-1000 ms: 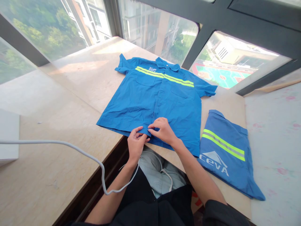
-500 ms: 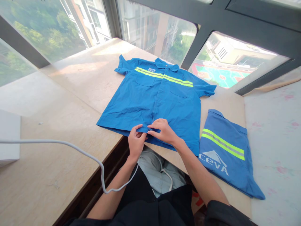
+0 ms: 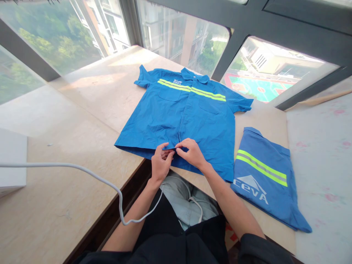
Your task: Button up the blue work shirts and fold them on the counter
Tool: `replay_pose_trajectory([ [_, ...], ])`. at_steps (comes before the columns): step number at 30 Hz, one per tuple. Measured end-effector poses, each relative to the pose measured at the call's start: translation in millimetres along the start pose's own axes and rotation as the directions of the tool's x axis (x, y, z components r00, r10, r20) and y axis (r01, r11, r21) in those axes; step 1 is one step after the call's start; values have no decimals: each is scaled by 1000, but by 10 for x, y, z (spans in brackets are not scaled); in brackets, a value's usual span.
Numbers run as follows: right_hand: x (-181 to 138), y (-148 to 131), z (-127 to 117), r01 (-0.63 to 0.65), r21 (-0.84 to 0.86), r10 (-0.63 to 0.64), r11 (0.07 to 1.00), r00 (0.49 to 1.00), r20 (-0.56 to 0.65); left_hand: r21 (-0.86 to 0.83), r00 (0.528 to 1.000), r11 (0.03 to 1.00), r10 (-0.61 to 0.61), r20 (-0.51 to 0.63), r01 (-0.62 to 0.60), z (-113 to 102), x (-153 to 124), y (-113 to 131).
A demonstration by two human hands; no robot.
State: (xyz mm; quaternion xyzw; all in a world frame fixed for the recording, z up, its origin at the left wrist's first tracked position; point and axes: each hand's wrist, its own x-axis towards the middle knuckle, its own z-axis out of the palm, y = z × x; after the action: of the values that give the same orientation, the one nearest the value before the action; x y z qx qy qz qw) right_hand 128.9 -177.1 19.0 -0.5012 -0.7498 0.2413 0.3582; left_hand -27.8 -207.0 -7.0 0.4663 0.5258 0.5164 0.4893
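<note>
A blue short-sleeved work shirt [image 3: 167, 113] with yellow-and-grey reflective bands lies front up, its collar toward the windows. My left hand [image 3: 161, 161] pinches the bottom hem close to the front opening. Right beside it, my right hand [image 3: 190, 152] grips the placket edge at the hem between thumb and fingers. The fingertips of both hands almost meet, and the small part of cloth between them is hidden. Around my hands the hem is lifted slightly, and the dark inside of the shirt shows below its left part.
A folded blue shirt [image 3: 264, 176] with a reflective band and white lettering lies at the right. A white cable [image 3: 90, 174] runs across from the left, past a white box [image 3: 12, 157]. Windows border the pale tabletop [image 3: 82, 121]; its front edge is near my lap.
My left fingers have shifted and turned up the hem, so more of the shirt's inside shows. My right hand has moved slightly at the placket. The folded shirt stays in place.
</note>
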Motion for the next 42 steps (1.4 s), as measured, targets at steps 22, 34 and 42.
replay_pose_trajectory([
  [22,-32,79,-21,-122,136,124,983,992,-7,346,954,896,299,-10,-278,87,-44,125],
  [34,-15,188,-25,-133,199,125,971,991,50,386,918,833,364,160,-397,49,87,107],
  [42,-38,207,6,-141,208,140,968,990,23,412,931,834,329,161,-366,80,77,125],
])
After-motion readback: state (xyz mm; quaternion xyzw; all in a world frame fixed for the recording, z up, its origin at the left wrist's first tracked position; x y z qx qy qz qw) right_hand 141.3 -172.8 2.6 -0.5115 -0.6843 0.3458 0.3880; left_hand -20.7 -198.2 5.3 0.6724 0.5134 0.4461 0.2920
